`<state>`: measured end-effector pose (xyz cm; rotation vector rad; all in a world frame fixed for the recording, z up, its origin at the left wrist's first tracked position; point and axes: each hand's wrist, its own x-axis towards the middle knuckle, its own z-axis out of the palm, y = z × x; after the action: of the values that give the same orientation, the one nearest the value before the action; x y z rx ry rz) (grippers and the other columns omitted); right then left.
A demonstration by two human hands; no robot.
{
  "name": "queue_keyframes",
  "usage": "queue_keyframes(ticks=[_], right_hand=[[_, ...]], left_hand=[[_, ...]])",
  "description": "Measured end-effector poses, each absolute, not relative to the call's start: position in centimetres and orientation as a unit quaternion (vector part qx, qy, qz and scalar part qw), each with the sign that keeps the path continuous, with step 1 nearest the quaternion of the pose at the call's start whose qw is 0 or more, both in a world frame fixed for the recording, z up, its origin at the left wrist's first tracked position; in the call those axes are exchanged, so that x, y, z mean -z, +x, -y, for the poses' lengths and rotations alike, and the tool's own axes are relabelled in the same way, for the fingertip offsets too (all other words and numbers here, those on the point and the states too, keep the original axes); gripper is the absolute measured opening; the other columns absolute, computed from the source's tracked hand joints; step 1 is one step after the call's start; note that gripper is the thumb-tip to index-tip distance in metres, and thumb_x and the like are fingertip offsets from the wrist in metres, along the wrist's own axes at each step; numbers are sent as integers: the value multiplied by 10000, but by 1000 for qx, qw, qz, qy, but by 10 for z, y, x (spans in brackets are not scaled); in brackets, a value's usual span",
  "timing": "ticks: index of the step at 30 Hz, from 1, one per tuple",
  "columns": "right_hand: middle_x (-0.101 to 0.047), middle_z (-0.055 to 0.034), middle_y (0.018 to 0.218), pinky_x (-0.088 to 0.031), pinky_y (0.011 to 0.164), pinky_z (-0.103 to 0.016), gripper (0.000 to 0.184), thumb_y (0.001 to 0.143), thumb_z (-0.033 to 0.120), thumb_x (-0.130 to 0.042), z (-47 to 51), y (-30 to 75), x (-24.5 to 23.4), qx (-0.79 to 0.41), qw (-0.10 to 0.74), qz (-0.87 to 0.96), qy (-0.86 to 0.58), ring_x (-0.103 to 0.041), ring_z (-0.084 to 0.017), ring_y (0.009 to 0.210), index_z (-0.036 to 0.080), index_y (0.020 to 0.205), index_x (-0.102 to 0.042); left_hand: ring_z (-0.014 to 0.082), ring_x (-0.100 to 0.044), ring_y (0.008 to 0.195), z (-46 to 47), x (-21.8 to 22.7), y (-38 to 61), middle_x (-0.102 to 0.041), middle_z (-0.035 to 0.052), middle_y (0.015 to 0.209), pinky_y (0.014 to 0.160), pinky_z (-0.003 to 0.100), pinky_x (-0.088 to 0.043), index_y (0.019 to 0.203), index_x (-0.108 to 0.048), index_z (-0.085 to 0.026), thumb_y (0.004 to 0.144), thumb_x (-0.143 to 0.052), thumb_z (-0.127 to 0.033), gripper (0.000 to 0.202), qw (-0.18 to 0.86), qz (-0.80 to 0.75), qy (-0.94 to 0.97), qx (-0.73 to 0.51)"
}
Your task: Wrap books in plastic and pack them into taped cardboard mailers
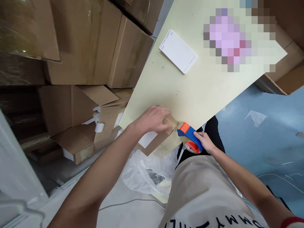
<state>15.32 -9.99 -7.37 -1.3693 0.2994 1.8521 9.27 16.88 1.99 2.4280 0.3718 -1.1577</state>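
Observation:
My left hand (156, 117) is closed over a small brown cardboard box (158, 139) at the near end of the table, its fingers curled over the top. On one side the box carries a white label (147, 139). Wrapped around the handle of a blue and orange tape dispenser (193, 136) is my right hand (206, 142), just right of the box. The dispenser's head touches or nearly touches the box's right end, where tan packing tape (171, 122) shows. Part of the box is hidden beneath my left hand.
A stack of white cards or papers (178, 52) lies farther up the pale table (201, 85), near a blurred pink item (226, 38). Large cartons (80, 41) are piled left, with an open carton (78, 110) below. A clear plastic bag (140, 171) hangs under the table's end.

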Motion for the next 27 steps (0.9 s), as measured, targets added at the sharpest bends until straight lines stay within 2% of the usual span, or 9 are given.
queue_keyframes(ticks=[3,5,11,15,18,22,25,27], right_hand=[[-659,-25,556,-419,525,-280,558,634,718,-681,101,153,77,-739,394,-144,-527,-545,-140,486,161,615,-666],[-673,-31,575,-443,548,-290,550,630,709,-695,99,154,77,-748,392,-156,-513,-562,-146,501,159,627,-681],[-752,-58,801,-539,772,-353,441,737,613,-670,66,171,69,-756,425,-171,-468,-686,-222,746,184,822,-734],[-757,-69,885,-539,890,-400,425,807,597,-602,8,197,65,-770,417,-118,-469,-693,-255,884,194,879,-715],[-742,-78,938,-527,941,-413,447,833,616,-563,-44,222,68,-777,402,-46,-483,-677,-258,965,194,920,-681],[-675,-66,1073,-552,901,-412,463,764,542,-693,-96,255,68,-774,368,53,-513,-648,-242,1006,232,1081,-558],[-593,-48,1199,-548,903,-417,629,691,410,-771,-108,266,62,-770,346,144,-517,-614,-231,1061,277,1211,-441],[-574,-37,1214,-515,951,-432,689,658,315,-760,-105,267,59,-744,351,216,-526,-588,-236,1096,286,1254,-415]], left_hand=[[303,-607,1069,-171,-23,71,-705,62,1061,948,417,-406,968,-702,-236,624,-658,-668,554,256,-92,870,411],[310,-612,1079,-172,-22,60,-713,68,1048,976,433,-391,964,-704,-235,603,-660,-693,584,254,-99,878,394],[315,-601,1143,-187,-16,42,-694,67,1176,1003,441,-394,1087,-691,-259,647,-664,-673,604,251,-188,894,321],[306,-622,1096,-199,-14,36,-693,64,1183,950,424,-433,1118,-679,-274,713,-634,-650,555,228,-319,886,247],[304,-616,1081,-197,-10,39,-677,99,1193,925,428,-431,1204,-628,-236,810,-559,-586,532,187,-446,861,155],[295,-534,1195,-183,-3,48,-592,108,1325,1021,464,-320,1324,-530,-239,914,-424,-427,463,152,-527,835,49],[329,-489,1220,-176,0,52,-528,115,1396,1050,504,-248,1391,-456,-238,877,-474,-465,562,156,-524,836,41],[343,-477,1213,-174,-1,54,-515,119,1403,1047,509,-235,1403,-437,-233,850,-505,-505,620,158,-526,834,43]])
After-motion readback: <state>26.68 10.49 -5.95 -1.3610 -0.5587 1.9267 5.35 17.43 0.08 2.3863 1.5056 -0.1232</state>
